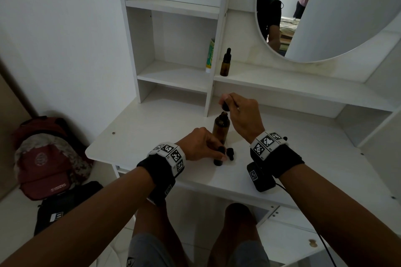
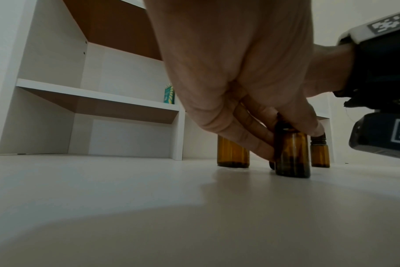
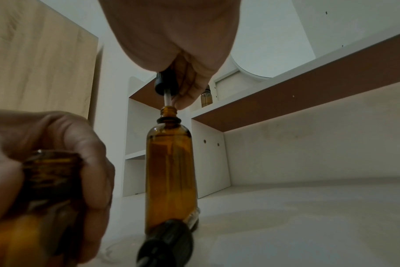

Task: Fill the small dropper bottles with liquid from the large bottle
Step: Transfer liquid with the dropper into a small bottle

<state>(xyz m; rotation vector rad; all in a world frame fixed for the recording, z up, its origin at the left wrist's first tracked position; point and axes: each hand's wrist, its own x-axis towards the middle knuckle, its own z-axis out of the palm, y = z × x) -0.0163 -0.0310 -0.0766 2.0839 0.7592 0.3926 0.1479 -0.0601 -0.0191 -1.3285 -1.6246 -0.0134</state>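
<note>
Right hand (image 1: pixel 243 115) pinches a glass-stemmed dropper (image 3: pixel 166 90) into the tall amber bottle (image 3: pixel 170 173); left hand (image 1: pixel 200 144) grips a small amber vial (image 2: pixel 292 155)

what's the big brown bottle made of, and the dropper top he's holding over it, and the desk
Large bottle: looks like amber glass, glossy and see-through, with highlights at its shoulder. Dropper in the right hand: matte black cap, probably plastic or rubber, with a clear tube, glass or plastic. Desk: smooth matte white board, likely laminate.

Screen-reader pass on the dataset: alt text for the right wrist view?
Right hand holds a dropper, its glass tube entering the large amber bottle standing on the white desk. Left hand grips a small amber bottle in the foreground.
</note>
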